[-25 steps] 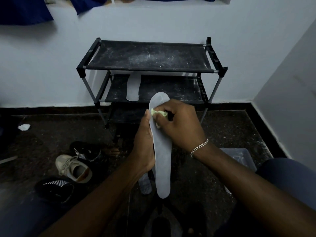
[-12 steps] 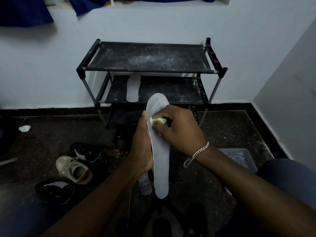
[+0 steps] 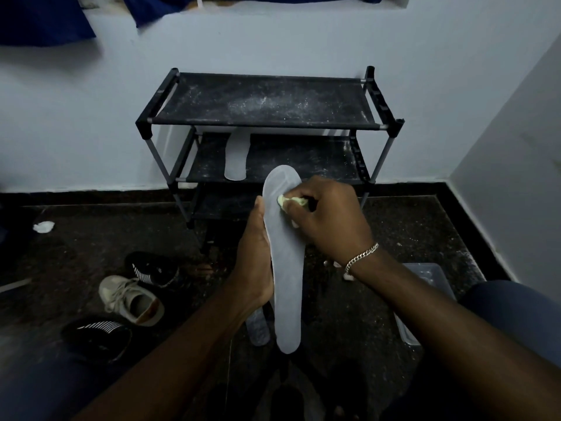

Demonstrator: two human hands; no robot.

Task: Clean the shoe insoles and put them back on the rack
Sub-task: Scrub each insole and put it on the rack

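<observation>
The left grip (image 3: 258, 262) grasps a pale grey insole (image 3: 287, 287) by its left long edge, thumb lying along the rim and fingers hidden behind it. The insole is held lengthwise in front of the person, with its toe end beyond the grip toward the rack (image 3: 267, 101) and its heel end hanging past the wrist. It is smooth, matte and evenly light grey, wide and rounded at the toe, a little narrower through the middle and rounded again at the heel. A faint curved ridge shows near the toe.

The right grip (image 3: 328, 220) is clenched on a small wad of yellow-green cloth (image 3: 293, 201). The wad is pressed against the insole's upper face near the toe, just right of the left thumb tip. A silver bracelet (image 3: 361, 258) sits on the right wrist.

Beyond both grips the black rack stands against the wall (image 3: 91, 117), its shelves dusted with white specks. On its middle shelf, above and left of the right grip, lies a second insole (image 3: 236, 156), its far end hidden under the top shelf.

On the dark floor (image 3: 409, 226) left of the left grip lie a striped shoe (image 3: 154, 268), a beige shoe (image 3: 130, 299) and a black shoe (image 3: 97, 335). Under the left wrist a grey rounded piece (image 3: 258, 328) shows, mostly hidden. A clear box (image 3: 431, 281) sits right of the right forearm.
</observation>
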